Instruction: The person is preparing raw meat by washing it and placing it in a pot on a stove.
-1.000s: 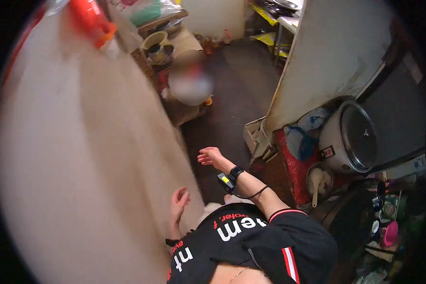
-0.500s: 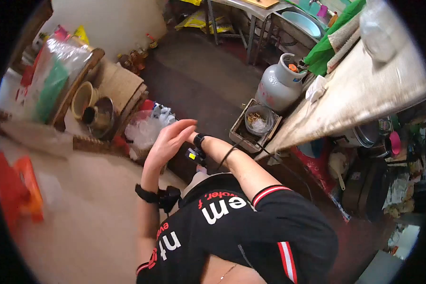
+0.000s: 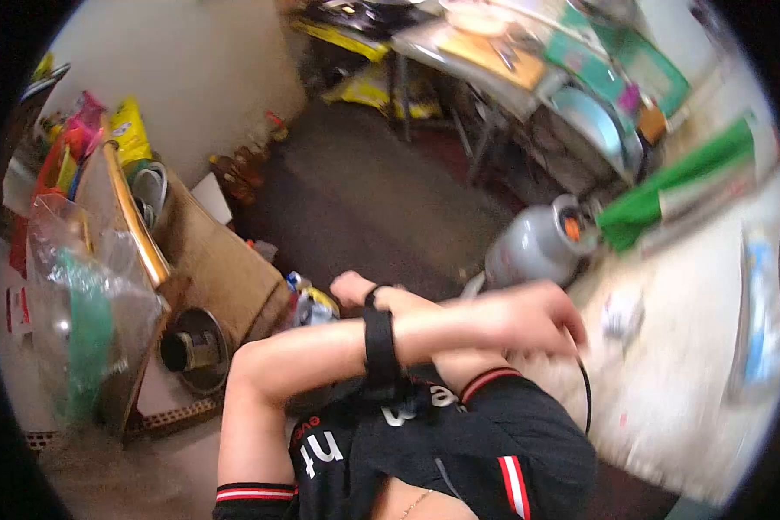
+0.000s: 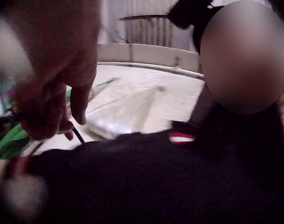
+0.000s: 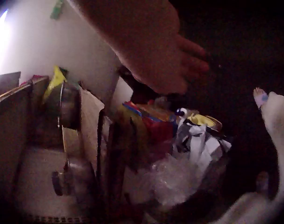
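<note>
A: What is held, and where?

B: A thin black cable (image 3: 589,399), pinched, it appears, by the curled fingers of the left hand (image 3: 529,321), which is stretched across the right forearm (image 3: 403,301). The cable is seen hanging below the fingertips, against a pale tabletop (image 3: 659,381).

A: And the right hand (image 5: 158,58)?

B: Its fingers are left loose, near a white bag (image 5: 202,142) and cardboard (image 5: 91,123). Nothing is seen to be gripped there.

A: How would the cable be expected to handle?

B: As light and limp, by the look of it, with a smooth skin that might be let slip by a loose pinch. Breakage from handling is not much to be feared, though a sharp kink is best avoided. It would best be taken just below the fingertips, where a bare length is offered.

A: What is concealed?

B: Both cable ends are lost to sight, and the exact contact is hidden by the fingers, so the firmness of the pinch cannot be told. The left hand is blurred in the head view and darkened in the left wrist view; the right palm is sunk in shadow.
</note>
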The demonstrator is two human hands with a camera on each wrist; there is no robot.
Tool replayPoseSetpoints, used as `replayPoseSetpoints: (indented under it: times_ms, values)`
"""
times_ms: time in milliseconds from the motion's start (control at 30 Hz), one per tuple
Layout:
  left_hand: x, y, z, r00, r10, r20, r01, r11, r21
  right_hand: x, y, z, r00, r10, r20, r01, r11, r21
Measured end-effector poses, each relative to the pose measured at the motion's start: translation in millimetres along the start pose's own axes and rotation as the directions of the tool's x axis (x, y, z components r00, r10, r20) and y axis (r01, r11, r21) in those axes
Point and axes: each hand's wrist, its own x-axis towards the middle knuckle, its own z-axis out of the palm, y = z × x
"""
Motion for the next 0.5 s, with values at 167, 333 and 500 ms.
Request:
replayPoseSetpoints:
  times_ms: [167, 333, 500]
  values:
    - [26.8, 90.9, -61.7, 0.914, 0.272, 0.301, -0.324, 0.935, 0.142, 15.2, 138.5, -71.3, 0.982, -0.121, 0.145, 0.086, 0.970, 0.230]
    - [1.5, 139.2, -164.9, 0.906, -0.155, 0.395, 0.041, 0.958, 0.283, -24.7, 261.5, -204.2, 0.983, -0.028, 0.180, -0.006, 0.983, 0.184]
    - [12.6, 71.5, -322.3, 0.847, 0.424, 0.321, -0.366, 0.902, -0.227, 2.4, 368.9, -245.3, 0.982, 0.189, 0.005, -0.182, 0.940, 0.290]
